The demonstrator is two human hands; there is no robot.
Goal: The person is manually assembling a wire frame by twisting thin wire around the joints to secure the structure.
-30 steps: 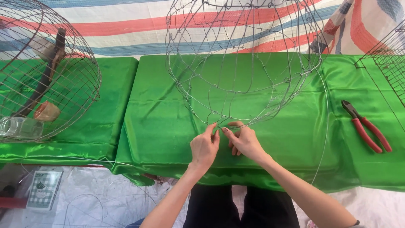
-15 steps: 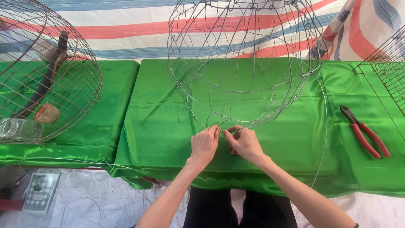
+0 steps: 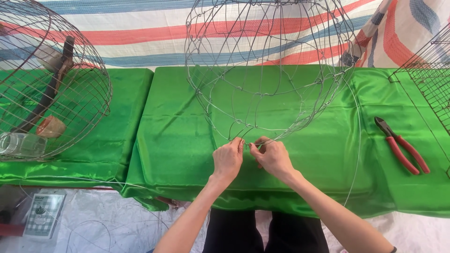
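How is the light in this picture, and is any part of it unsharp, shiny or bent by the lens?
Head view: soft, even daylight, with only faint shadows under the left hand and right hand; the green satin cloth shows mild sheen along its folds, no harsh glare; the wire frame and red-handled pliers are sharp; the wide lens bows the table edge slightly.

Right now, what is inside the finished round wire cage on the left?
Inside the finished round wire cage are a dark wooden perch, a small brown cup and a clear jar. The cage's upper left is cut off by the frame.
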